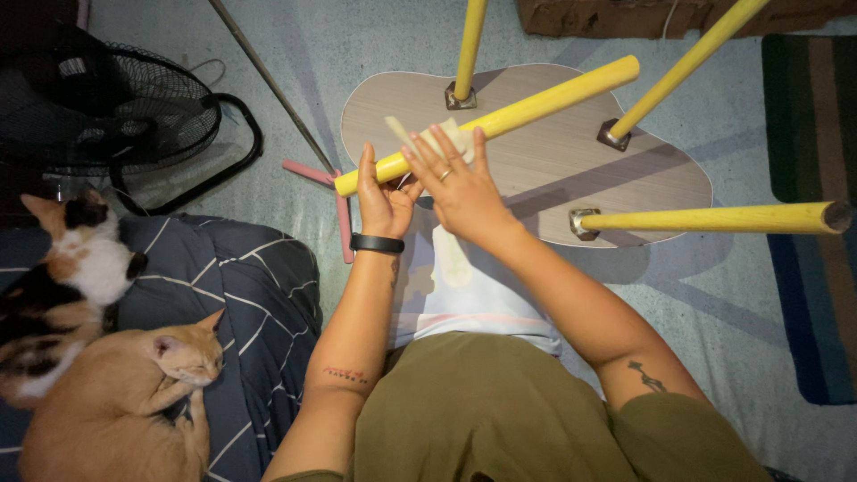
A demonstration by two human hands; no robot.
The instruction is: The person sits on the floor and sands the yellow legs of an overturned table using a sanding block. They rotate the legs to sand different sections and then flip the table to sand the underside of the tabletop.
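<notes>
My left hand (382,198) grips the near end of a loose yellow table leg (527,107) that slants up to the right. My right hand (460,183) lies flat over the same leg, fingers spread, pressing a pale cloth or paper strip (439,137) against it. Below them an upturned wood-grain tabletop (553,165) lies on the floor. Three more yellow legs stand in its metal brackets: one at the back left (468,45), one at the back right (683,67), and one (714,218) pointing right.
An orange cat (125,402) and a calico cat (62,277) lie on a dark striped cushion (254,295) at the left. A black floor fan (116,107) stands at the upper left. A pink tool (335,201) lies by the tabletop. A striped rug (817,178) runs along the right.
</notes>
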